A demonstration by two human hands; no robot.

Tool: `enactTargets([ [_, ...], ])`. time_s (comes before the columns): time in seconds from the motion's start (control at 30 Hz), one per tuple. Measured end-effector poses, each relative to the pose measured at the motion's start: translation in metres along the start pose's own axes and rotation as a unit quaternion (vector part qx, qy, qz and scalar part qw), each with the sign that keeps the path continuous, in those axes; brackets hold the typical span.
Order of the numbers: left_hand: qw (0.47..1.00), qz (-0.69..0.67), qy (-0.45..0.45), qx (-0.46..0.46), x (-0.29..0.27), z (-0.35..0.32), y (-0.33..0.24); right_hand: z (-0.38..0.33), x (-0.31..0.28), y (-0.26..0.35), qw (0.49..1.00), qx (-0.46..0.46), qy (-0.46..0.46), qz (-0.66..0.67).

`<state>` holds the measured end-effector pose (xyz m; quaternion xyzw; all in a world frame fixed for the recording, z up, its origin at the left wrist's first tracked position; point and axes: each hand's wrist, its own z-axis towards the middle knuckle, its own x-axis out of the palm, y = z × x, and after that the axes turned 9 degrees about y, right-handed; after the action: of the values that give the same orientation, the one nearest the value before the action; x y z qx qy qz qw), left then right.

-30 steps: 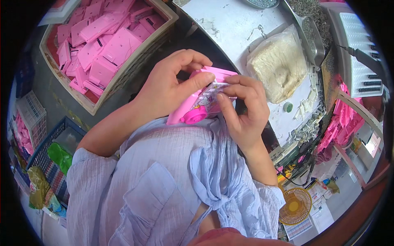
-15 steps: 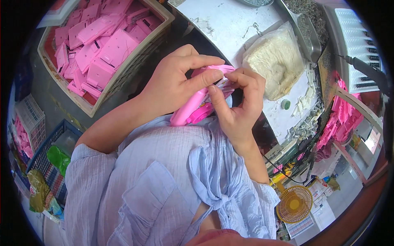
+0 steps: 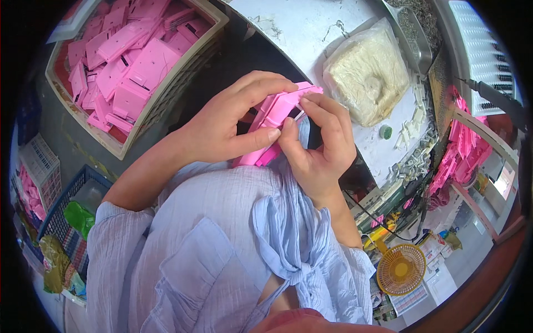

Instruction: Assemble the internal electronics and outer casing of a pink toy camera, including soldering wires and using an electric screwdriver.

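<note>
Both hands hold a pink plastic toy casing (image 3: 280, 108) close against my body, above the lap. My left hand (image 3: 236, 114) grips it from the left, fingers along its far edge and thumb across the near side. My right hand (image 3: 322, 139) pinches its right edge between thumb and fingers. The casing is tilted, with one side face turned up. Its lower end rests near my shirt, where a darker pink part (image 3: 269, 154) shows beneath. The fingers hide some of it, and I cannot make out any small part under my right fingertips.
A crate (image 3: 139, 136) of flat pink plastic parts stands at the far left. On the white worktop (image 3: 300, 28) lie a bag of cream-coloured material (image 3: 366, 72), a small green round piece (image 3: 385, 131) and many small white parts (image 3: 411, 130). A soldering iron (image 3: 494, 94) hangs at the right.
The pink casing has been turned, so its side face now shows instead of its decorated face. My left thumb has shifted lower along it, and my right hand has moved slightly nearer.
</note>
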<state>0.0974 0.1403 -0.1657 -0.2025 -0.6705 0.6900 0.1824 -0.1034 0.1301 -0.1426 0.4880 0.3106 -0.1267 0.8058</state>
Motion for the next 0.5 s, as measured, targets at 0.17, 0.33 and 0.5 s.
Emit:
enactTargets([
  [0.17,0.999,0.04,0.014,-0.021,0.0006,-0.0017,-0.0041,-0.0007,0.0022,0.0005,1.0,-0.009,-0.005,0.004],
  [0.33,0.998,0.049,-0.012,-0.028,0.0069,-0.0048,-0.0013,0.0002,0.0037,0.0049,1.0,-0.007,0.004,-0.019],
  [0.5,0.999,0.042,-0.016,-0.025,0.0074,-0.0052,-0.0018,-0.0007,0.0038,0.0077,1.0,0.001,0.0,-0.027],
])
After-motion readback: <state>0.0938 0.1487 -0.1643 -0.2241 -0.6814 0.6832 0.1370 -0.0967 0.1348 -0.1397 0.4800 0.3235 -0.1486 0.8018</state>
